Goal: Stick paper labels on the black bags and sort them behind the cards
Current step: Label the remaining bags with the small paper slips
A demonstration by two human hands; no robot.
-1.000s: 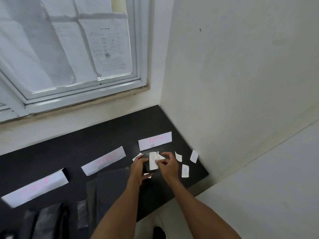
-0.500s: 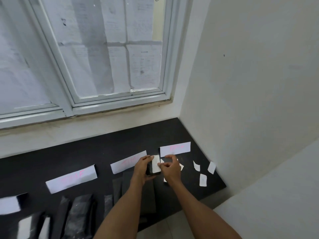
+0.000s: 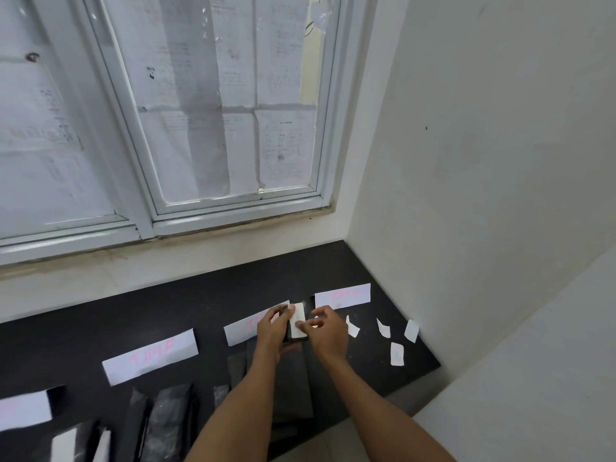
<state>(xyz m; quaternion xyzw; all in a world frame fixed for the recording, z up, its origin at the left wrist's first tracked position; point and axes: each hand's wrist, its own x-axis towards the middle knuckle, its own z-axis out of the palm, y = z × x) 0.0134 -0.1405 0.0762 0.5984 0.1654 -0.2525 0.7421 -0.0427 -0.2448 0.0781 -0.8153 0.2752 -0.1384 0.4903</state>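
Note:
My left hand (image 3: 272, 328) grips a small black bag (image 3: 294, 339) above the black counter (image 3: 233, 285). A white paper label (image 3: 297, 320) lies on the bag's face. My right hand (image 3: 328, 331) pinches the label's lower right edge with fingertips. White cards with pink writing stand in a row: one (image 3: 343, 296) just right of the hands, one (image 3: 243, 328) partly behind my left hand, one (image 3: 150, 356) further left, one (image 3: 23, 410) at the far left edge. Several loose labels (image 3: 397, 354) lie to the right.
More black bags (image 3: 170, 421) lie along the counter's front edge on the left, and a dark flat bag (image 3: 293, 385) sits under my forearms. A window (image 3: 216, 128) covered with paper sheets rises behind the counter. A white wall (image 3: 483, 195) closes the right side.
The view has swung left and up, showing more of the window and cards. Both hands keep the bag and label between them, now nearer the gap between two cards.

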